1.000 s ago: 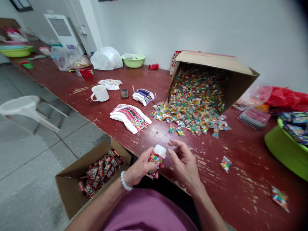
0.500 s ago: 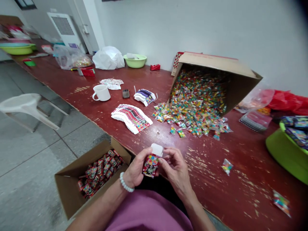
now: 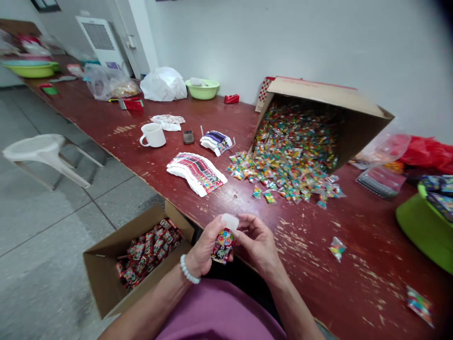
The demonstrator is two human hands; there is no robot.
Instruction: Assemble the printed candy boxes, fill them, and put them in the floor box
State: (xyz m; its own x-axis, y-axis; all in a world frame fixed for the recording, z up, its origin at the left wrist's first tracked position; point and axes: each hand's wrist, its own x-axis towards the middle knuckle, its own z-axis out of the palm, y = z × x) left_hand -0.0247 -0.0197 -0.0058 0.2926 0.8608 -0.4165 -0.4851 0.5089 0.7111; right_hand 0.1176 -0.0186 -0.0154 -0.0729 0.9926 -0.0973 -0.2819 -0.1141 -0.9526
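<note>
My left hand point(image 3: 203, 246) is closed around a small printed candy box point(image 3: 222, 246), held upright at the table's front edge. Its white top flap stands raised. My right hand point(image 3: 261, 243) pinches the box's upper right side, with thumb and fingers close to the flap. Whether anything is inside the box is hidden. Just beyond my hands lies a fanned stack of flat printed cartons point(image 3: 198, 172). Small clear packets of colourful candy point(image 3: 286, 160) spill from a tipped cardboard box point(image 3: 364, 137) onto the table.
On the floor at left, an open carton point(image 3: 102, 269) holds several red candy boxes point(image 3: 150, 250). A white mug point(image 3: 154, 135), a purple carton stack point(image 3: 215, 141) and loose candy packets point(image 3: 337, 249) are on the red table point(image 3: 300, 283). A green basin point(image 3: 421, 231) stands right, a white stool point(image 3: 38, 148) left.
The view has shifted slightly, so the surroundings appear a little further right. Both hands stay on the candy box; the right fingers have moved a little nearer its flap.
</note>
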